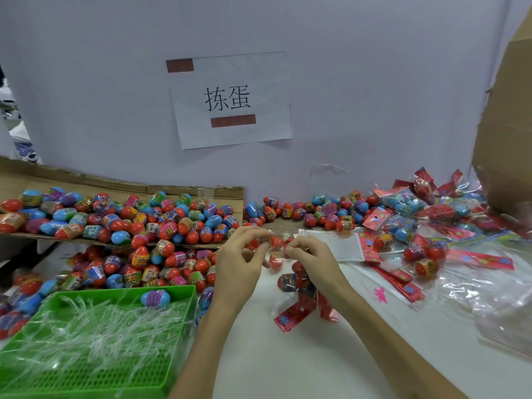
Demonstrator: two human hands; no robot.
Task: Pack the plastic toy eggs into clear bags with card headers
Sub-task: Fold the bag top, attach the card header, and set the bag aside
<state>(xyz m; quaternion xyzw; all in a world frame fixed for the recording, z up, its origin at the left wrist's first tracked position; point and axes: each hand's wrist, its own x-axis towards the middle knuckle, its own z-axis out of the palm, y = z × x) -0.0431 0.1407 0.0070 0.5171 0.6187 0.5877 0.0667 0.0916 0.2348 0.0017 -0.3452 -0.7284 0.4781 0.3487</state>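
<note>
Reaching in from the bottom edge with both forearms, hands raised off the white table (288, 364) and nearly meeting at centre. Pinching 1 red egg (260, 242) in the left hand (240, 254), thumb and curled fingertips round it, palm turned inward. Gripping the upper end of the clear bag (290, 280) with the right hand (312, 254), fingers curled tight, knuckles up. Holding the egg just beside that upper end, touching or not: cannot tell. Hanging the bag below the right hand with a few eggs inside and the red card header (292, 315) at its low end, near the table. Flanked left by a green basket (178, 289) holding clear strips and 1 blue egg (155, 298), and by a cardboard tray (195, 192) piled with loose eggs (129, 220). Backed at far right by packed bags (403, 205).
</note>
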